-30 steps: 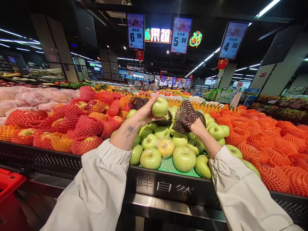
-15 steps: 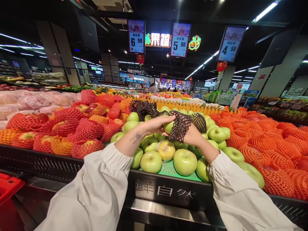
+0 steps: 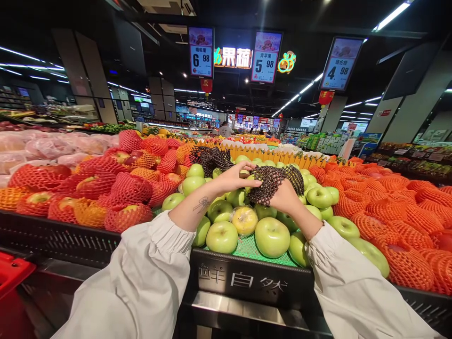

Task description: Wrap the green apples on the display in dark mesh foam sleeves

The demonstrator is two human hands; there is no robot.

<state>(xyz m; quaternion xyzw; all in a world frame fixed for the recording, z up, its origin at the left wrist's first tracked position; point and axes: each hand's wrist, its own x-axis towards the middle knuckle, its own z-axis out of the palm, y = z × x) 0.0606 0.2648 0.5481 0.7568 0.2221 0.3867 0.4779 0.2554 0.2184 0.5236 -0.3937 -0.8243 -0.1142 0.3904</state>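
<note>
Over a heap of green apples (image 3: pixel 271 237) both my hands meet on a dark brown foam net sleeve (image 3: pixel 271 182). My right hand (image 3: pixel 286 197) grips the sleeve from below. My left hand (image 3: pixel 236 178), with a tattooed wrist, has its fingers curled at the sleeve's left opening, where a green apple (image 3: pixel 247 181) shows partly inside the net. A yellowish apple wrapped in clear film (image 3: pixel 245 219) lies just below my hands. More dark net sleeves (image 3: pixel 211 158) lie further back on the heap.
Red apples in red and orange foam nets (image 3: pixel 106 188) fill the bin on the left, and more orange nets (image 3: pixel 388 221) lie on the right. A black display rim (image 3: pixel 247 278) runs in front. A red basket corner (image 3: pixel 10 278) is at lower left. Price signs (image 3: pixel 266 56) hang overhead.
My left hand brought the raised green apple down to the net sleeve in my right hand. The apple now sits partly inside the net, and both hands have sunk closer to the heap.
</note>
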